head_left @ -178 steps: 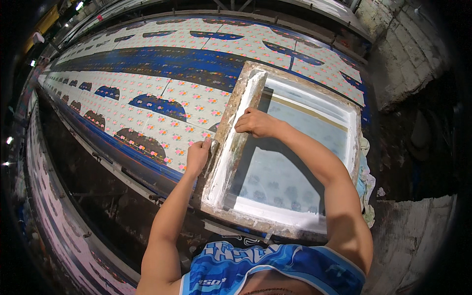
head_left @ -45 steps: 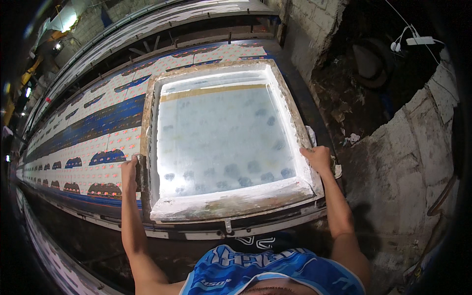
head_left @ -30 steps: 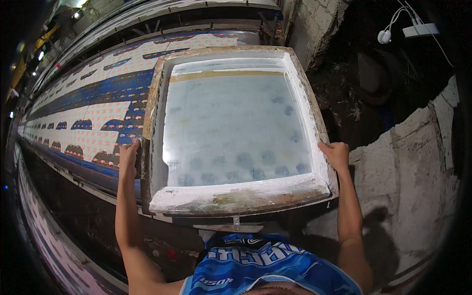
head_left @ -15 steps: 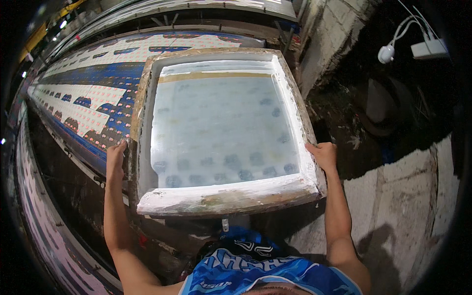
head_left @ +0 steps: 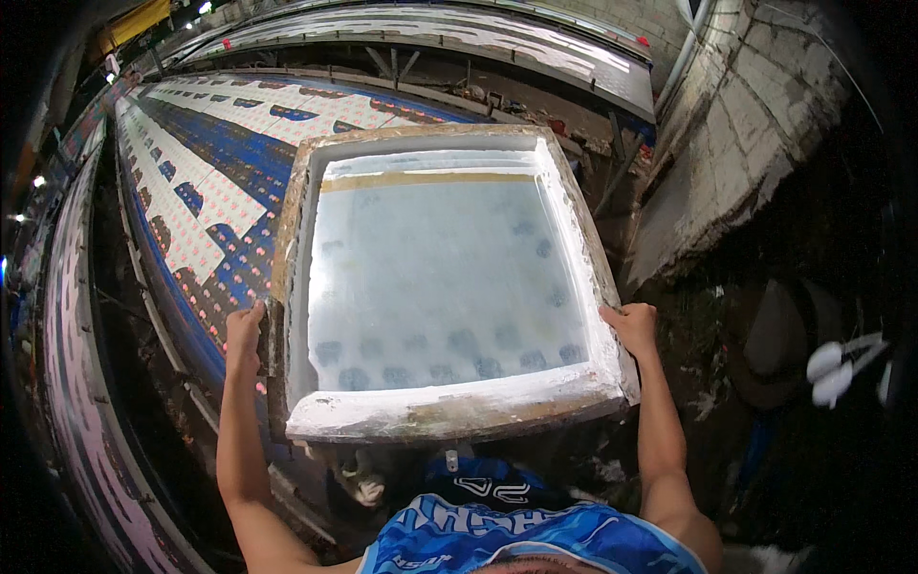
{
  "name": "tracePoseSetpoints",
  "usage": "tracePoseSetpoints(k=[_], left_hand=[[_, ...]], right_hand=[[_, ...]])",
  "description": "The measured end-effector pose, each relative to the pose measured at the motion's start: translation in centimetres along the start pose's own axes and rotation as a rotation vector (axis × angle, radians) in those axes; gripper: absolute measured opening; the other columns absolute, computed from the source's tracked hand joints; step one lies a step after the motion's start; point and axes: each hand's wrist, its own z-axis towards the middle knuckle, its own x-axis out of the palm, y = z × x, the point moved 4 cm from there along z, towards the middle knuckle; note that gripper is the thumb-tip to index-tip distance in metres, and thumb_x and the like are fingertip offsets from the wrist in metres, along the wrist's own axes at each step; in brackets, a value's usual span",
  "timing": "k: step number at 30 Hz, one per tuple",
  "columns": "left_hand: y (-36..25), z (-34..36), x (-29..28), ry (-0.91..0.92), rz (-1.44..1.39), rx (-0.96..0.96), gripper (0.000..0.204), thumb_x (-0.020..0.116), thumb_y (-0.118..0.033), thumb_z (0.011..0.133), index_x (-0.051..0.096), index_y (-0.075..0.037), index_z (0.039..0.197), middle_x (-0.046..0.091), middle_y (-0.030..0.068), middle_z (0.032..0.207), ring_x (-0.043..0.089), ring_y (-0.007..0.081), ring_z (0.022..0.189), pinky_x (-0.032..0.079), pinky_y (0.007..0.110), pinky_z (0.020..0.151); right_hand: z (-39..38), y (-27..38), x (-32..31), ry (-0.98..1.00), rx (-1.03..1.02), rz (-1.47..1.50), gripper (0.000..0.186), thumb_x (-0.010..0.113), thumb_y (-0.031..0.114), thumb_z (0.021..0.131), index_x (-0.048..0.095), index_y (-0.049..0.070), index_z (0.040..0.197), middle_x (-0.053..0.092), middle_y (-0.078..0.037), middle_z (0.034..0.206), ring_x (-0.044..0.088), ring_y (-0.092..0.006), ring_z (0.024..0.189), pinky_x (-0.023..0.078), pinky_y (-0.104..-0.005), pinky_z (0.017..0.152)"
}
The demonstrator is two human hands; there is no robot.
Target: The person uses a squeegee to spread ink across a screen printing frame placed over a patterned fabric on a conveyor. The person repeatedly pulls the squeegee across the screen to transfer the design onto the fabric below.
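Between my two hands I carry a screen-printing frame point(head_left: 445, 277), its pale grey mesh faintly marked with dark round shapes. White ink coats the inner edges, thickest along the near side and the right. My left hand point(head_left: 245, 333) grips the frame's left side, with the thumb up against the worn rim. On the right side, my right hand point(head_left: 631, 328) is closed round the edge, thumb on top. The frame is held in front of my body, its far left corner overlapping the view of a printing table.
A long printing table point(head_left: 234, 153) with white cut pieces on a blue surface runs away to the far left. Another table point(head_left: 81, 383) stands along the left. A further table point(head_left: 535, 48) lies across the back. A rough block wall point(head_left: 727, 143) rises at the right.
My view has swung to the right, bringing more of the back table and block wall in. The frame stays in both hands, a little lower in the picture.
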Motion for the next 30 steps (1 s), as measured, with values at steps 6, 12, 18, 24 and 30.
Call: tracePoseSetpoints(k=[6,12,18,24,30], left_hand=[[-4.2,0.8,9.4,0.024,-0.096,-0.071,0.035,0.063,-0.027,0.097,0.07,0.006,0.088,0.065,0.0059,0.079,0.057,0.0147,0.068,0.045,0.034,0.065],[-7.9,3.1,18.9,0.018,-0.12,-0.063,0.034,0.062,-0.026,0.098,0.07,0.006,0.089,0.066,0.0062,0.079,0.059,0.0149,0.069,0.046,0.034,0.065],[-7.5,6.4,28.3,-0.061,-0.176,-0.076,0.036,0.066,-0.028,0.096,0.071,0.008,0.093,0.068,0.0097,0.085,0.061,0.0168,0.074,0.048,0.036,0.07],[-8.4,7.3,35.5,-0.084,-0.242,-0.077,0.036,0.066,-0.025,0.096,0.071,0.01,0.096,0.069,0.0112,0.089,0.062,0.0168,0.078,0.047,0.036,0.073],[-9.6,8.9,41.1,-0.177,-0.244,-0.083,0.031,0.066,-0.024,0.094,0.07,0.007,0.09,0.067,0.0074,0.084,0.058,0.0147,0.072,0.045,0.035,0.069]], right_hand=[[9.3,-3.9,-0.6,-0.015,-0.038,-0.058,0.054,0.084,0.039,0.073,0.064,-0.009,0.061,0.049,-0.019,0.046,0.05,-0.0194,0.04,0.04,-0.0405,0.046],[19.3,-8.8,-1.8,-0.056,-0.097,-0.058,0.056,0.084,0.04,0.074,0.062,-0.008,0.058,0.047,-0.018,0.046,0.046,-0.0211,0.039,0.038,-0.0424,0.045],[30.9,-12.5,-3.3,-0.08,-0.202,-0.036,0.056,0.085,0.032,0.074,0.05,-0.005,0.052,0.036,-0.01,0.043,0.035,-0.0136,0.042,0.03,-0.0399,0.043],[40.9,-15.5,-1.7,-0.04,-0.256,-0.053,0.062,0.082,0.044,0.074,0.053,-0.006,0.052,0.039,-0.016,0.045,0.038,-0.0219,0.04,0.035,-0.0435,0.045],[51.8,-17.2,1.1,-0.001,-0.359,-0.091,0.062,0.082,0.045,0.074,0.055,-0.006,0.051,0.038,-0.018,0.043,0.041,-0.025,0.039,0.037,-0.0425,0.047]])
